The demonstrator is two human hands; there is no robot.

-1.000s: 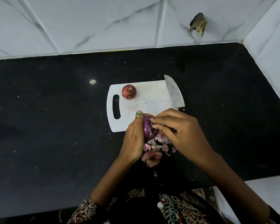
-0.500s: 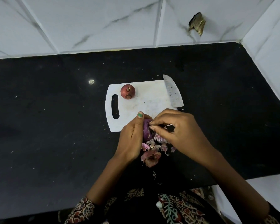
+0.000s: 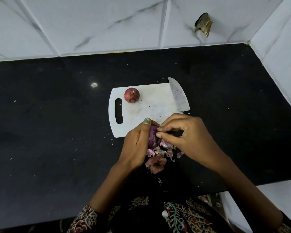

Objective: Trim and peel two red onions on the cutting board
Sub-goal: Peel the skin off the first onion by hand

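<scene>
The left hand [image 3: 138, 142] curls its grip round a purple onion [image 3: 152, 137] while the right hand [image 3: 183, 133] pinches its skin above the black worktop [image 3: 57, 132].

Purple onion [image 3: 152, 137] mostly covered by left hand [image 3: 136, 145] and right hand [image 3: 183, 135], knife [image 3: 178, 95] handle hidden under right hand, cutting board [image 3: 151, 105] near corner occluded, both forearms cut by bottom edge.
</scene>
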